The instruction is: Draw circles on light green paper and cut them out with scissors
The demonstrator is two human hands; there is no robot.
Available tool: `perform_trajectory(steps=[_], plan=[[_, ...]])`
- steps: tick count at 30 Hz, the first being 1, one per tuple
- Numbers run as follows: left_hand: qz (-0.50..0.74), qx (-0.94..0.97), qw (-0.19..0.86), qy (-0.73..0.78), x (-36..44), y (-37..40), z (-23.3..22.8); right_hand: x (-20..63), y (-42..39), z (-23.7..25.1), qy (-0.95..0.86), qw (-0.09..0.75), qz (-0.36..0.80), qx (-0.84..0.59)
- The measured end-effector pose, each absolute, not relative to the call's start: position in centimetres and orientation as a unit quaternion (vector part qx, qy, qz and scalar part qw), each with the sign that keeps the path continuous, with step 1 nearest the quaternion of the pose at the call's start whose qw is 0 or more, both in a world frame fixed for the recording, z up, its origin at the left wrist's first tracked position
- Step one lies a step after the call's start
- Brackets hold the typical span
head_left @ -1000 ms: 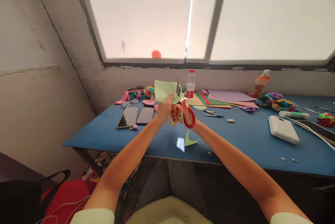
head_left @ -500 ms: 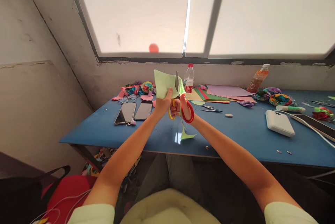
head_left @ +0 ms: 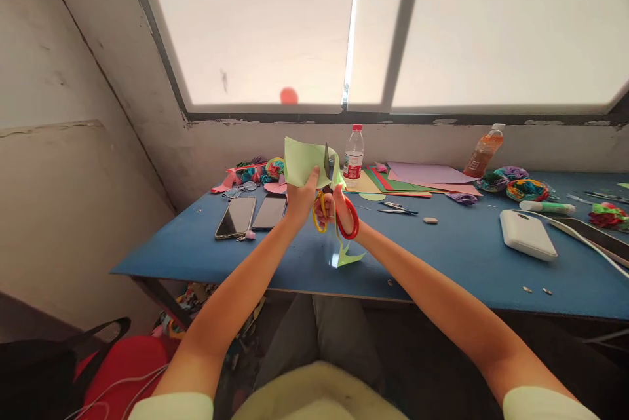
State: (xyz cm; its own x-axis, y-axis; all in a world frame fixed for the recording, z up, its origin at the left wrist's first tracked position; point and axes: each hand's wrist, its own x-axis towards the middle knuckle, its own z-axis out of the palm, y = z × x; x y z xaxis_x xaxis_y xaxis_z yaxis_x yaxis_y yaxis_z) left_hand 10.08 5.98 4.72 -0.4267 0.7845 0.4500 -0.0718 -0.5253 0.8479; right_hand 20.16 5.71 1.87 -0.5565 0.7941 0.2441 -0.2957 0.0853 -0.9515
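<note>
Now the left hand [head_left: 301,196] is pinching a green paper sheet [head_left: 302,161] above the blue table [head_left: 442,256], while the right hand [head_left: 339,205] is gripping scissors [head_left: 330,204], blades deeper in, the cut strip [head_left: 344,251] dangling longer than before.

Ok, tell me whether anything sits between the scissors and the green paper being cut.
Nothing visible does. The right hand works the scissors, whose blades already meet the light green paper that the left hand pinches. A cut strip dangles below, above the blue table.
</note>
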Motion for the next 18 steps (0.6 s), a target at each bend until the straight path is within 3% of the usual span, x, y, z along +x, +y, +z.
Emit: perform_trajectory(steps=[7, 13, 18], plan=[[0.741, 0.48, 0.277, 0.378, 10.2, 5.7, 5.1, 20.3, 5.4, 2.8, -0.613, 0.444, 0.615, -0.221], [0.738, 0.449, 0.314, 0.395, 9.7, 5.5, 5.8, 21.4, 6.1, 3.2, -0.66, 0.372, 0.621, -0.2], [0.72, 0.503, 0.287, 0.382, 9.4, 5.3, 6.0, 21.7, 6.1, 3.7, -0.638, 0.365, 0.651, -0.19]])
